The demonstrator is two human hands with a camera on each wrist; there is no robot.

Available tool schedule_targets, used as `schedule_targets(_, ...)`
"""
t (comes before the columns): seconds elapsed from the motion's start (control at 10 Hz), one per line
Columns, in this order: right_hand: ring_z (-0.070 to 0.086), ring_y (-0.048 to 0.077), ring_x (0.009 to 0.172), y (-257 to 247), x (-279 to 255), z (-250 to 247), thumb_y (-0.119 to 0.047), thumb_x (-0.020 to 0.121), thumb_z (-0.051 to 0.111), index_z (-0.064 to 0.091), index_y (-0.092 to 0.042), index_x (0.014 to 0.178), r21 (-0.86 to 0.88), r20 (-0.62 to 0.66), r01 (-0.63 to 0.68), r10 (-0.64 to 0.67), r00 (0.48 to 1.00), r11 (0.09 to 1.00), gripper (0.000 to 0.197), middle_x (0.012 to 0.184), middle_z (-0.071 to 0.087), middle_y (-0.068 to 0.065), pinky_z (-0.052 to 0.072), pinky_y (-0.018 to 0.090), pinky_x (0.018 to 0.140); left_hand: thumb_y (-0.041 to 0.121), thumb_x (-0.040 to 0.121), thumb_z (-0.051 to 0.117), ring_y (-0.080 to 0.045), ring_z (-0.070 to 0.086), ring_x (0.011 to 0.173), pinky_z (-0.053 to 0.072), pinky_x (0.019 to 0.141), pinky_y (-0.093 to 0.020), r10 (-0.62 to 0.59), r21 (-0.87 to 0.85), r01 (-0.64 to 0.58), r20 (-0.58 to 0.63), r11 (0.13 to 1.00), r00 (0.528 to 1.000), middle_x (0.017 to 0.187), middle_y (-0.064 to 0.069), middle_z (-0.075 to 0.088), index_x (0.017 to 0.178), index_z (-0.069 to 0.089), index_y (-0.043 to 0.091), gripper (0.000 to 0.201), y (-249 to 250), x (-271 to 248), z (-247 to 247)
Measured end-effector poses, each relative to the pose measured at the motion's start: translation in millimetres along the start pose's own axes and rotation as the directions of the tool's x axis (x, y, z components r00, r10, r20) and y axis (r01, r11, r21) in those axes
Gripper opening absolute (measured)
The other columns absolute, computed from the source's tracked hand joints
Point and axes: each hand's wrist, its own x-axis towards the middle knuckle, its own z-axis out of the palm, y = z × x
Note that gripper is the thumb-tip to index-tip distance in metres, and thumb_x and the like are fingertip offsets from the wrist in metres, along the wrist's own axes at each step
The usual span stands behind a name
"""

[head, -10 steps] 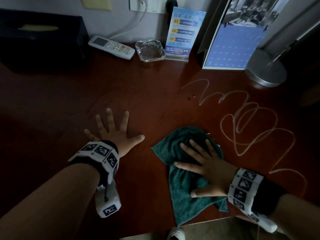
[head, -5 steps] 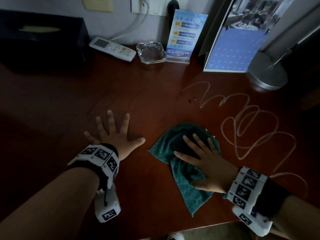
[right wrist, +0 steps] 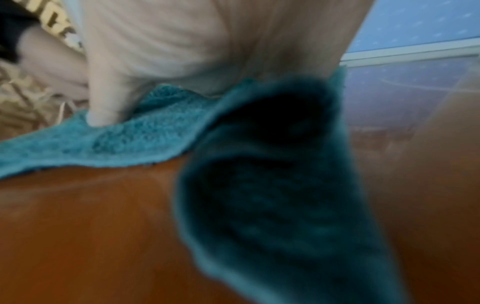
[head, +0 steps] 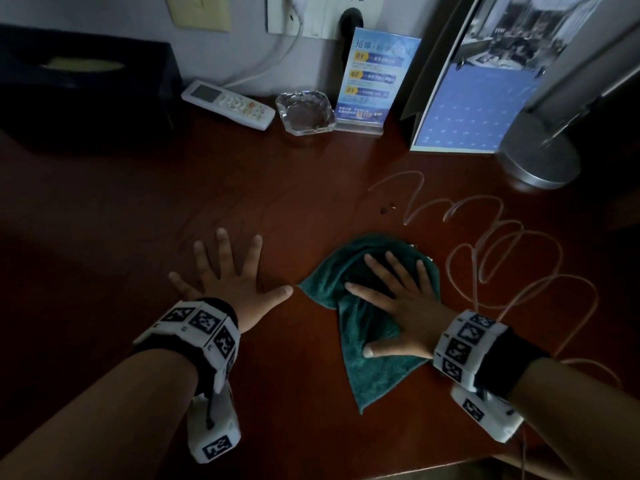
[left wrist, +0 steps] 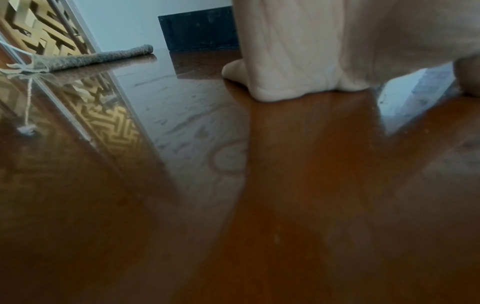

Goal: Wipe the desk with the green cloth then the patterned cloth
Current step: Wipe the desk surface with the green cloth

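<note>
The green cloth [head: 360, 358] lies crumpled on the red-brown desk [head: 277, 202], in front of me and right of centre. My right hand [head: 398, 299] presses flat on its upper part with the fingers spread and straight; the right wrist view shows the right hand [right wrist: 182, 51] on the green cloth [right wrist: 130, 144]. Flat on bare wood to the left of the cloth rests my left hand [head: 228, 275], holding nothing. A white scribbled line [head: 502, 251] loops over the desk just right of the cloth. A grey-beige cloth with a tassel [left wrist: 93, 57] lies far left in the left wrist view.
Along the back wall stand a black tissue box [head: 86, 88], a white remote [head: 228, 103], a glass ashtray [head: 306, 112], a blue sign stand [head: 374, 81], a desk calendar [head: 485, 88] and a round metal lamp base [head: 540, 157]. Small crumbs [head: 388, 209] lie near the scribble.
My right hand has pushed the green cloth a little away from the desk's front edge, toward the scribble. The left hand has stayed flat in place.
</note>
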Motion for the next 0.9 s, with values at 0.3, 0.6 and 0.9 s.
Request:
schedule_targets(0.3, -0.04, 0.018, 0.135, -7.0, 35.6, -16.1, -0.083, 0.068, 0.048, -0.02, -0.071, 0.124, 0.163, -0.065, -0.185, 0.198, 0.978, 0.969, 0.089, 0.146, -0.04, -0.019, -0.023, 0.059, 0.105, 0.087, 0.072, 0.023, -0.035, -0.036, 0.135, -0.008, 0.105, -0.068, 0.003, 0.005, -0.003, 0.023, 1.0, 1.0, 0.141, -0.001, -0.05, 0.135, -0.034, 0.047, 0.094, -1.0, 1.4, -1.2)
schedule_targets(0.6, -0.032, 0.023, 0.14, -11.7, 76.2, -36.2, -0.087, 0.067, 0.041, -0.011, -0.064, 0.136, 0.295, -0.082, -0.363, 0.402, 0.912, 0.884, 0.089, 0.151, -0.033, -0.015, -0.017, 0.062, 0.107, 0.086, 0.074, 0.023, -0.035, -0.037, 0.135, -0.007, 0.106, -0.069, 0.0, 0.019, -0.001, 0.02, 1.0, 1.0, 0.142, -0.002, -0.049, 0.134, -0.037, 0.046, 0.093, 0.1, 1.9, -1.6)
schedule_targets(0.9, -0.017, 0.021, 0.145, 1.2, 65.3, -50.5, -0.071, 0.088, 0.017, -0.006, -0.051, 0.145, 0.049, -0.239, -0.28, 0.284, 0.929, 0.959, 0.065, 0.156, -0.023, -0.007, -0.006, 0.055, 0.115, 0.087, 0.072, 0.023, -0.036, -0.037, 0.134, -0.005, 0.105, -0.071, 0.011, 0.031, -0.013, 0.067, 0.999, 0.998, 0.141, -0.002, -0.05, 0.133, -0.037, 0.047, 0.095, 0.0, 2.1, -7.3)
